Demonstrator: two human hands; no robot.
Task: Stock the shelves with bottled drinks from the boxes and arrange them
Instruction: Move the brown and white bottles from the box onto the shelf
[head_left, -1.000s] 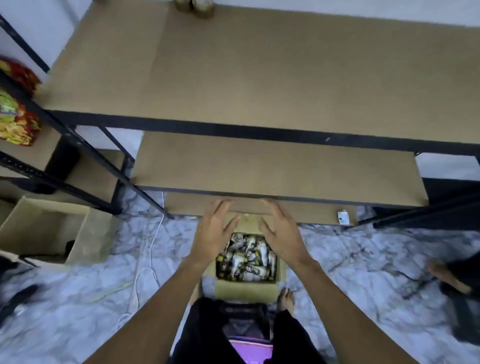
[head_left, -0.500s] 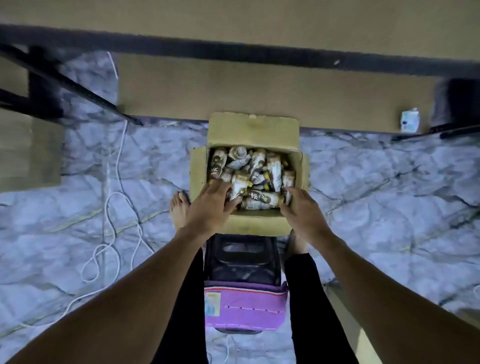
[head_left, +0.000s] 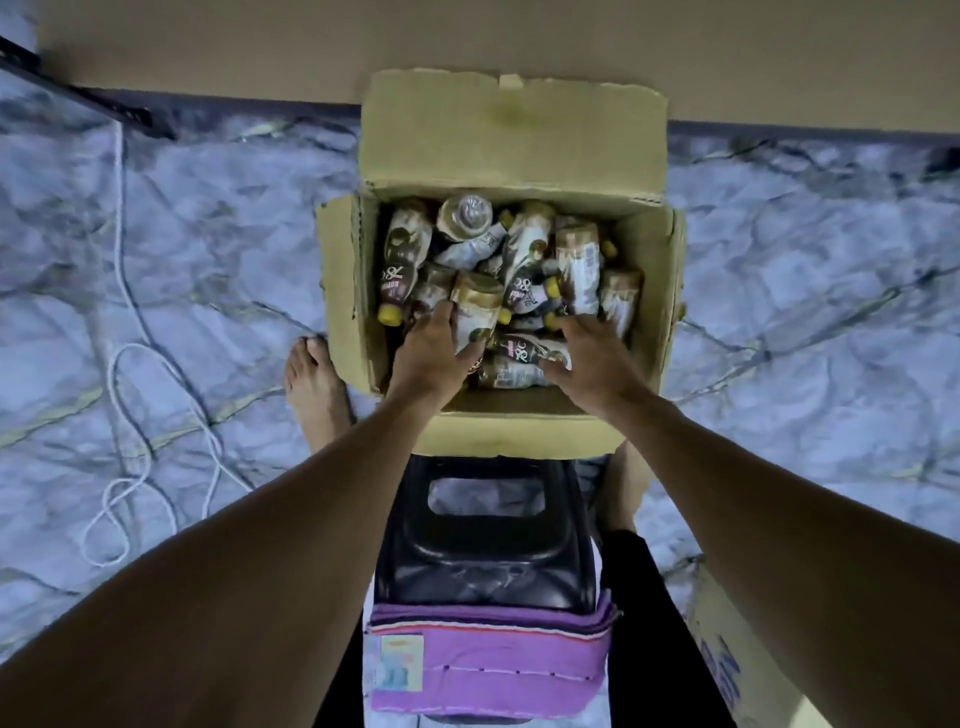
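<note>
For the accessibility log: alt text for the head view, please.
The left hand and right hand reach into an open cardboard box of jumbled bottles on a marble floor, touching the topmost ones. A black stool stands nearby.

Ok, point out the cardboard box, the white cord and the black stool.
cardboard box (head_left: 514, 135): head view, on its raised back flap.
white cord (head_left: 120, 197): head view, on its straight stretch, upper left.
black stool (head_left: 488, 561): head view, on the seat below its hole.
</note>
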